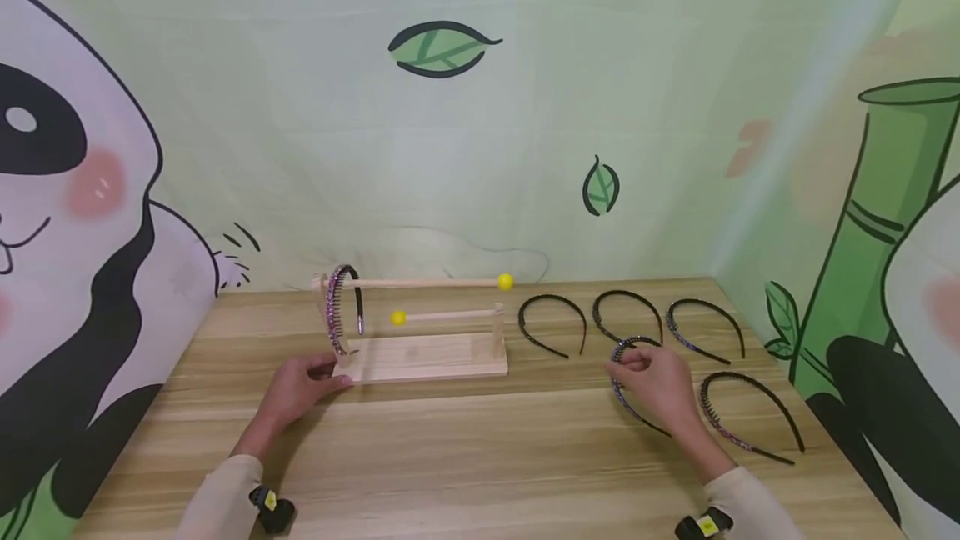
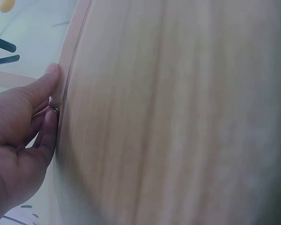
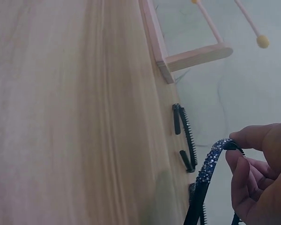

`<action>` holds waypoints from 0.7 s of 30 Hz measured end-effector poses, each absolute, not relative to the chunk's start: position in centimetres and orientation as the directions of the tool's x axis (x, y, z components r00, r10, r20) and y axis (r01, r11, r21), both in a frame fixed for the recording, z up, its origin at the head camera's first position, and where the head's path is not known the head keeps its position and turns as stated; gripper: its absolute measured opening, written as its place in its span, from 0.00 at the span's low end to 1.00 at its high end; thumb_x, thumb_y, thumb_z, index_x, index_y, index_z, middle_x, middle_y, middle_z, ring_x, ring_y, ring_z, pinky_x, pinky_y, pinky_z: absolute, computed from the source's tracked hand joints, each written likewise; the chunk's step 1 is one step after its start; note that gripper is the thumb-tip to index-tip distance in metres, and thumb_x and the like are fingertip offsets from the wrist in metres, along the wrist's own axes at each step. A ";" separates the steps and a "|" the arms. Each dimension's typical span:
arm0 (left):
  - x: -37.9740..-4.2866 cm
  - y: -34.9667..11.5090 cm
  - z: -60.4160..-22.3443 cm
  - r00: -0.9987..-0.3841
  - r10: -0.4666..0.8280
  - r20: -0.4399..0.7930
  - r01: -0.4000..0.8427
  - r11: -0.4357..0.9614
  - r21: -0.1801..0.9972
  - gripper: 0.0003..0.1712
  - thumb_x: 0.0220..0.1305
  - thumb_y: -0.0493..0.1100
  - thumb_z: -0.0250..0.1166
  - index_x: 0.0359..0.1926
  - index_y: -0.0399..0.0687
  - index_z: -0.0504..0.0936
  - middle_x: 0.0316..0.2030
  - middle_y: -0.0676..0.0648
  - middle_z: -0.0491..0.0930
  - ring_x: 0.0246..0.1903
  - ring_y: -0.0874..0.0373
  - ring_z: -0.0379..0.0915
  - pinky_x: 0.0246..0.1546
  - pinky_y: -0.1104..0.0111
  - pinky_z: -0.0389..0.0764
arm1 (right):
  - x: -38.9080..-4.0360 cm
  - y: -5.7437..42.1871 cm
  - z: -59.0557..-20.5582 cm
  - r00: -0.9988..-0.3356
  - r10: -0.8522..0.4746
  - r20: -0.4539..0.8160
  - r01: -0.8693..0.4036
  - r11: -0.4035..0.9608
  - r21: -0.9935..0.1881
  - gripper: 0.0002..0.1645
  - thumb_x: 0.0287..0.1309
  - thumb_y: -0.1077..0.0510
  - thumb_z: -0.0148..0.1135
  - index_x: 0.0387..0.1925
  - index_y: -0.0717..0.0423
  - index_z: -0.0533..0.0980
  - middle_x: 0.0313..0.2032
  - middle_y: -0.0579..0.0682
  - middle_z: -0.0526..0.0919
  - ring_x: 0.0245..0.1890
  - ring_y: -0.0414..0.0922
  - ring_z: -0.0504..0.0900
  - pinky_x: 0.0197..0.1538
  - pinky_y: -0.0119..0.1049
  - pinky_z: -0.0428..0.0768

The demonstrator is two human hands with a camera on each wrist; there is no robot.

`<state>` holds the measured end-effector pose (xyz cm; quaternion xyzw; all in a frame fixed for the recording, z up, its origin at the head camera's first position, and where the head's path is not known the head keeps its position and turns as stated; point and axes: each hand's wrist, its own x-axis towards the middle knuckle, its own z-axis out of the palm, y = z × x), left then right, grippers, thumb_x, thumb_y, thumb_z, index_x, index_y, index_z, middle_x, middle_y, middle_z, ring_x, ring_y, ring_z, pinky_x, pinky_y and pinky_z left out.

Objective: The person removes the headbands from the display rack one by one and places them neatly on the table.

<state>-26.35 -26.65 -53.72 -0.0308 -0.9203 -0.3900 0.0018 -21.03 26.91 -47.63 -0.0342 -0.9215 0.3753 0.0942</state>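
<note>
My left hand (image 1: 294, 392) holds the left end of a pale wooden stand (image 1: 427, 361), its thumb along the front edge of the base. A purple glitter headband with inner teeth (image 1: 332, 311) hangs on the stand's upper rod at the left, near the upright. Over on the right, my right hand (image 1: 662, 382) pinches a black headband with blue-silver glitter (image 3: 208, 166) between thumb and fingers near the top of its curve. In the head view, this band's ends point down and to the right.
Behind the right hand lie a plain black headband (image 1: 521, 327), another dark one (image 1: 597, 312) and a glittered one (image 1: 672, 330). A pinkish glitter headband (image 1: 722, 426) lies to its right. Yellow balls (image 1: 506, 282) cap the stand's rods. A printed cloth backdrop (image 1: 315, 123) rises behind the table.
</note>
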 end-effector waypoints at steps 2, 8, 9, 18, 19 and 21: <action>-26.3 -26.6 -53.7 -0.998 0.054 0.028 0.058 0.693 0.719 0.34 0.60 0.52 0.76 0.61 0.35 0.80 0.52 0.37 0.85 0.49 0.49 0.81 0.53 0.51 0.81 | -21.0 27.1 -48.0 -0.979 0.136 0.149 -0.006 0.718 -0.696 0.17 0.58 0.51 0.75 0.37 0.62 0.86 0.34 0.56 0.90 0.35 0.50 0.87 0.36 0.41 0.84; -26.2 -26.6 -53.5 -0.998 0.060 0.036 0.067 0.688 0.723 0.34 0.61 0.50 0.76 0.61 0.34 0.80 0.54 0.36 0.85 0.50 0.47 0.82 0.54 0.50 0.81 | -21.0 27.5 -48.6 -0.980 0.144 0.138 0.013 0.735 -0.678 0.15 0.58 0.50 0.75 0.34 0.60 0.87 0.32 0.53 0.90 0.33 0.47 0.86 0.34 0.39 0.82; -26.2 -26.6 -53.5 -0.998 0.060 0.035 0.067 0.686 0.724 0.34 0.61 0.50 0.76 0.61 0.34 0.80 0.54 0.36 0.85 0.50 0.47 0.82 0.54 0.50 0.81 | -21.1 27.5 -48.7 -0.980 0.145 0.135 0.016 0.739 -0.674 0.14 0.58 0.50 0.75 0.34 0.59 0.87 0.32 0.52 0.90 0.32 0.47 0.86 0.34 0.38 0.82; -26.2 -26.6 -53.6 -0.997 0.062 0.044 0.074 0.680 0.730 0.33 0.60 0.50 0.76 0.60 0.35 0.81 0.53 0.36 0.85 0.49 0.48 0.82 0.53 0.51 0.82 | -21.6 27.8 -49.8 -0.981 0.154 0.115 0.041 0.755 -0.654 0.14 0.58 0.49 0.75 0.32 0.56 0.86 0.30 0.49 0.89 0.31 0.44 0.85 0.34 0.40 0.81; -26.2 -26.6 -53.6 -0.997 0.063 0.044 0.075 0.680 0.730 0.33 0.60 0.50 0.76 0.60 0.35 0.81 0.53 0.36 0.85 0.49 0.48 0.82 0.53 0.51 0.82 | -21.6 27.8 -49.9 -0.982 0.156 0.111 0.046 0.757 -0.651 0.14 0.58 0.49 0.75 0.32 0.56 0.86 0.30 0.49 0.89 0.31 0.45 0.85 0.34 0.40 0.81; -26.2 -26.6 -53.5 -0.997 0.062 0.043 0.074 0.677 0.732 0.33 0.61 0.50 0.76 0.61 0.34 0.81 0.53 0.36 0.85 0.49 0.48 0.82 0.53 0.51 0.82 | -21.7 27.8 -50.1 -0.981 0.161 0.103 0.057 0.760 -0.648 0.14 0.58 0.49 0.75 0.32 0.56 0.86 0.30 0.49 0.89 0.31 0.44 0.85 0.34 0.41 0.81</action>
